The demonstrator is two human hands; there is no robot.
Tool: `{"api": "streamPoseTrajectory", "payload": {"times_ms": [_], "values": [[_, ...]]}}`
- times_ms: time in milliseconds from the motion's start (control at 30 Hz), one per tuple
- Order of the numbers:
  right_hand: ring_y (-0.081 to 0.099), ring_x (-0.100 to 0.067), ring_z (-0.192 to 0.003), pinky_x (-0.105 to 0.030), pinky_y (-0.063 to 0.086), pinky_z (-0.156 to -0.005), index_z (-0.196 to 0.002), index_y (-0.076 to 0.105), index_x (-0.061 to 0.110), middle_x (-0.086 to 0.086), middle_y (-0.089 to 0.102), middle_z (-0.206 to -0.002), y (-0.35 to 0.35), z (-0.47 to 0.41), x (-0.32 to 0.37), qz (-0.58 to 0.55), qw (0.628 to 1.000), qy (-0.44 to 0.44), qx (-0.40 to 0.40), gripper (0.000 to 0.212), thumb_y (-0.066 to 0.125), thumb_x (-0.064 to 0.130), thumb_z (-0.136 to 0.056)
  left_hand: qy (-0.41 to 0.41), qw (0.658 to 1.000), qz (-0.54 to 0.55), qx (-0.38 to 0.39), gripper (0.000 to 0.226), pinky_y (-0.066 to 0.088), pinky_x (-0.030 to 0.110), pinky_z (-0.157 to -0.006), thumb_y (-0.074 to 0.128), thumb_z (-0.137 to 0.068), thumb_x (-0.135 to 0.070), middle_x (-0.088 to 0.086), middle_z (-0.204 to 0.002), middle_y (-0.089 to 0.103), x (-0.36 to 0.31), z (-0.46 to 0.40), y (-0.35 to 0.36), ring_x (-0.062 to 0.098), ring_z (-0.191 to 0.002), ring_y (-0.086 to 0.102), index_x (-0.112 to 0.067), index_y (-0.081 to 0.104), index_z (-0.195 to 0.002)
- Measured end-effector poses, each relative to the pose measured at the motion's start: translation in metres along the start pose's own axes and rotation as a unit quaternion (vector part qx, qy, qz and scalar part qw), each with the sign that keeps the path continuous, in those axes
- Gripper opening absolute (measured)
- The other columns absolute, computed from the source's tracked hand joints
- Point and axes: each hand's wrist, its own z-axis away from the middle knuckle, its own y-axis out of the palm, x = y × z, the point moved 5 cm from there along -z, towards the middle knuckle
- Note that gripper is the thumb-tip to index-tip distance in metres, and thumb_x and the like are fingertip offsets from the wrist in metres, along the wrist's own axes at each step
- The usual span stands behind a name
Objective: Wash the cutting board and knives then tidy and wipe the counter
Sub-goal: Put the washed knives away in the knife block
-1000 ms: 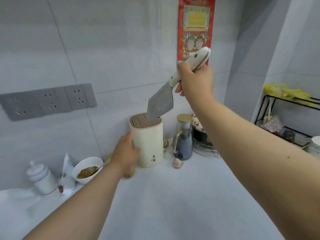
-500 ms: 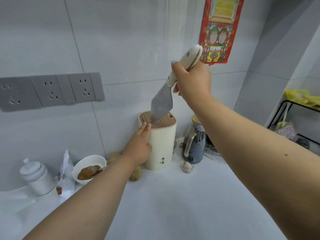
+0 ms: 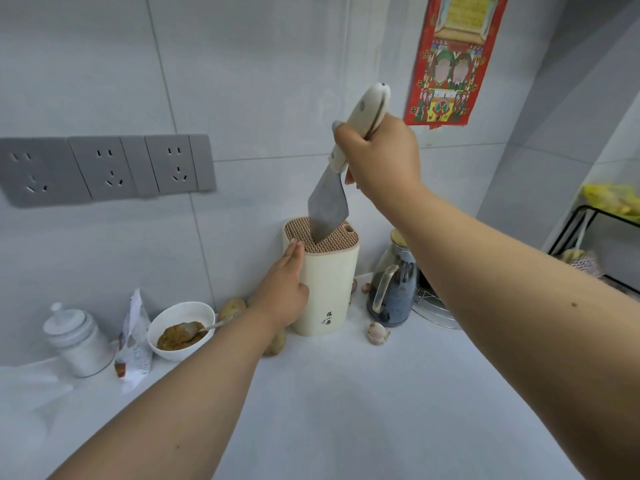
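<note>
A cream knife holder (image 3: 329, 289) with a slotted top stands at the back of the white counter (image 3: 363, 410), by the tiled wall. My left hand (image 3: 282, 292) grips its left side. My right hand (image 3: 381, 157) is closed around the cream handle of a wide-bladed knife (image 3: 328, 206), held point down. The blade's tip is sunk into the holder's slotted top. The cutting board is not in view.
Left of the holder are a white bowl of brown paste with a spoon (image 3: 180, 329), a foil packet (image 3: 133, 341) and a white lidded jar (image 3: 78, 341). A glass jug of dark liquid (image 3: 393, 289), garlic (image 3: 377, 333) and a wire rack (image 3: 436, 306) stand to the right. Wall sockets (image 3: 104, 168) sit above.
The knife has come lower and its tip has entered the holder's top. My left hand has slid up the holder's side. The view has moved closer.
</note>
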Motion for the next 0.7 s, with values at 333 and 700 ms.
{"api": "streamPoseTrajectory", "payload": {"times_ms": [333,700], "values": [[0.063,-0.026,-0.052,-0.045,0.056,-0.057,-0.078,0.061,-0.001,-0.005,0.061,-0.054,-0.005,-0.010,0.013,-0.003,1.000,-0.022,0.001,0.037,0.057,0.035,-0.082,-0.024,1.000,0.020,0.002,0.083,0.022,0.025,-0.115,0.040,-0.086,-0.003,-0.007,-0.161,0.001,-0.001,0.003,-0.001,0.012,-0.146,0.014,-0.021,-0.004,-0.153],[0.066,-0.030,-0.058,-0.048,0.055,-0.057,-0.078,0.060,-0.002,-0.008,0.065,-0.058,-0.004,-0.011,0.008,-0.005,1.000,-0.022,-0.003,0.036,0.056,0.034,-0.081,-0.026,0.999,0.030,0.001,0.081,0.019,0.023,-0.114,0.040,-0.087,-0.002,-0.007,-0.161,0.002,-0.005,0.005,-0.004,0.011,-0.146,0.013,-0.020,-0.003,-0.154]]}}
